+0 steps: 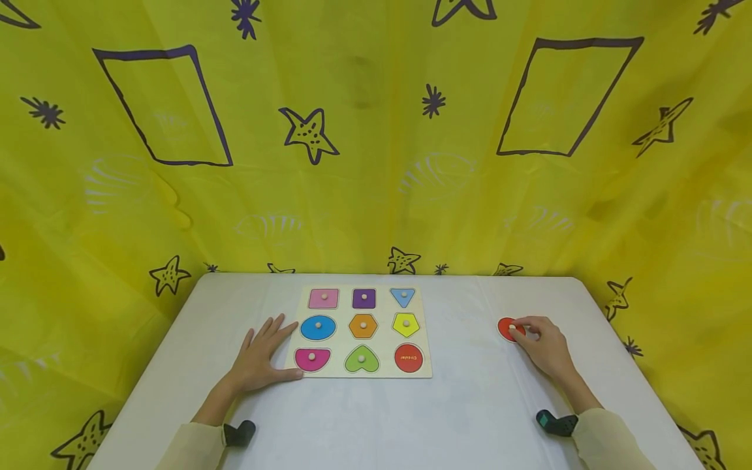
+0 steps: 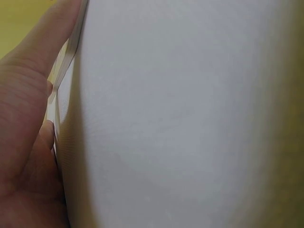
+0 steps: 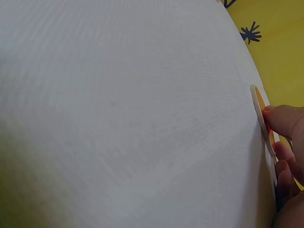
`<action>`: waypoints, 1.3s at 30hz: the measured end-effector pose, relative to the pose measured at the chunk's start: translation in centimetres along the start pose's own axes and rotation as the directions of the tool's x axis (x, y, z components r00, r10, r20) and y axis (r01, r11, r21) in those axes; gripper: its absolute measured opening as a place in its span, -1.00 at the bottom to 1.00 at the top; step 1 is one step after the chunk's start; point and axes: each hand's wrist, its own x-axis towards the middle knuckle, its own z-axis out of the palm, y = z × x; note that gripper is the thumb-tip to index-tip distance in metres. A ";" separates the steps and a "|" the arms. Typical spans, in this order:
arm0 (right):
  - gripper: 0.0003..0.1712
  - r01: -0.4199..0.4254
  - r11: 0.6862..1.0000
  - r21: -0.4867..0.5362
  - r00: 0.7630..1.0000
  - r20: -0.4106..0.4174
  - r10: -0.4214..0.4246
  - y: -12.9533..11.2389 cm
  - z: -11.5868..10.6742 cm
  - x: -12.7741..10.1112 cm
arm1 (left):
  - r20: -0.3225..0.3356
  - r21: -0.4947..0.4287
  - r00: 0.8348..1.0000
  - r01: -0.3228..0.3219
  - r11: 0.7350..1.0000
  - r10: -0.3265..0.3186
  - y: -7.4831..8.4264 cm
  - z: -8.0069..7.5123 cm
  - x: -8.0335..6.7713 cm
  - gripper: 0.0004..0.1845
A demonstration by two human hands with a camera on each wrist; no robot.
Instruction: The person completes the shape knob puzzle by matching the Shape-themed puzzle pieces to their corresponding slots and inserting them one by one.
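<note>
Red disc [image 1: 505,328] flat on table [image 1: 470,405], under right hand [image 1: 543,346] fingertips, knob pinched. Left hand [image 1: 261,356] flat, fingers spread, touching puzzle board [image 1: 364,373] edge.

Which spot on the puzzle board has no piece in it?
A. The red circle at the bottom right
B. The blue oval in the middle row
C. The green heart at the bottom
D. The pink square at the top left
A: the red circle slot has no knob and shows printed lettering, while the right hand holds the red circle piece off the puzzle board.
</note>
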 end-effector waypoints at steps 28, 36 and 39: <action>-0.68 0.007 1.000 0.006 1.000 -0.027 -0.007 -0.5 0.0 0.0 | 0.005 -0.003 1.000 0.013 1.000 -0.013 -0.1 -0.2 0.0 0.15; -0.75 0.049 0.999 -0.016 0.997 -0.062 -0.050 -0.6 -0.1 0.3 | 0.015 -0.009 1.000 0.017 1.000 -0.017 -0.1 -0.2 0.0 0.14; -0.77 0.065 0.997 -0.031 0.996 -0.058 -0.067 -0.8 -0.3 0.6 | 0.017 -0.007 1.000 0.016 1.000 -0.016 0.0 -0.2 0.0 0.14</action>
